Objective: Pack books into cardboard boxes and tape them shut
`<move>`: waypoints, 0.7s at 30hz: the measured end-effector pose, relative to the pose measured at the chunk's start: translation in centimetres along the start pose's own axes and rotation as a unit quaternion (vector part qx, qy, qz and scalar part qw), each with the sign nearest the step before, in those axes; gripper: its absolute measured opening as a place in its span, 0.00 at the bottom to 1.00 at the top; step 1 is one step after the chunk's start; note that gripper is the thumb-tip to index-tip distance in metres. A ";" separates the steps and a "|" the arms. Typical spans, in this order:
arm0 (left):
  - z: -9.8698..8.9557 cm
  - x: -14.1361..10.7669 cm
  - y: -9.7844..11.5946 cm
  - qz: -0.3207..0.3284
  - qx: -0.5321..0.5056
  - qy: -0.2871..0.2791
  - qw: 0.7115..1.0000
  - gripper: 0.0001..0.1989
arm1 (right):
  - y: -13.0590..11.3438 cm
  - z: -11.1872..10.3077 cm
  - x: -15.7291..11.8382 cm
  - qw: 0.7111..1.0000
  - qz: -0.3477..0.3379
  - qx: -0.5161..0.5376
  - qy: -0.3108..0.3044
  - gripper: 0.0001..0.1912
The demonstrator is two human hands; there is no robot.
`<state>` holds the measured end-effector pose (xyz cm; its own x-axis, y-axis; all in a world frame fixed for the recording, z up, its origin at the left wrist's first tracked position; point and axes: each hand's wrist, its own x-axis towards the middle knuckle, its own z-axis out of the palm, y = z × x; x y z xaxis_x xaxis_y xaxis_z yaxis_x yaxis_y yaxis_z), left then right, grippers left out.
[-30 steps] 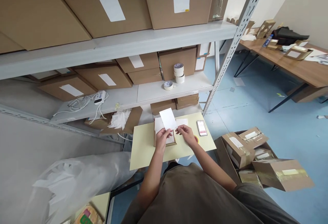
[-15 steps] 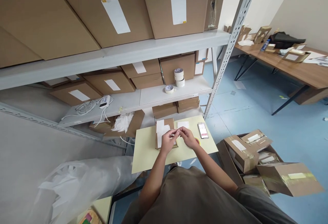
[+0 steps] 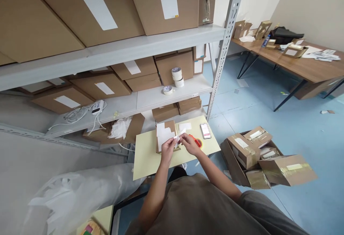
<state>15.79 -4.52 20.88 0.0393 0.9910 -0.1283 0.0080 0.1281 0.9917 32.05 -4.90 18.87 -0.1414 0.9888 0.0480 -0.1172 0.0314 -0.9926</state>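
A small white strip (image 3: 181,134), like paper or a label, is pinched between the fingertips of my left hand (image 3: 168,149) and my right hand (image 3: 189,144). Both hands are close together above the pale yellow tabletop (image 3: 146,163). Under and beside my left hand lies a cardboard box (image 3: 170,124) partly covered with white paper (image 3: 162,138). A red tape dispenser (image 3: 198,142) with a yellow ring rests just past my right hand. Farther back are a white card (image 3: 185,126) and a blurred-out phone-like item (image 3: 205,131).
Metal shelving (image 3: 134,48) with cartons rises in front, holding white tape rolls (image 3: 176,73) and a power strip (image 3: 97,107). On the floor at right sits an open carton (image 3: 228,159) of smaller boxes. A plastic-wrapped bundle (image 3: 88,188) is at left, a brown table (image 3: 301,66) beyond.
The view has shifted slightly to the right. My hands have parted a little, and the white strip now shows between them. More of the red dispenser is visible.
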 end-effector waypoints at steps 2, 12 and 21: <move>0.5 -0.6 -0.1 0.004 0.010 0.032 0.999 0.24 | 0.5 0.6 -0.3 0.999 0.014 0.031 0.018 0.16; -0.5 1.7 -1.1 -0.035 -0.054 0.065 0.996 0.23 | 1.1 0.9 0.2 0.991 0.037 0.094 0.090 0.22; -9.8 8.0 -1.7 -0.050 -0.256 0.371 0.891 0.19 | 1.9 -0.9 2.6 0.963 0.038 0.112 0.240 0.21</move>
<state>6.30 3.54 18.16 -0.6089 0.7028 -0.3679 -0.4901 0.0314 0.8711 32.35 -2.12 16.97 0.3070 0.9421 -0.1348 -0.3415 -0.0231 -0.9396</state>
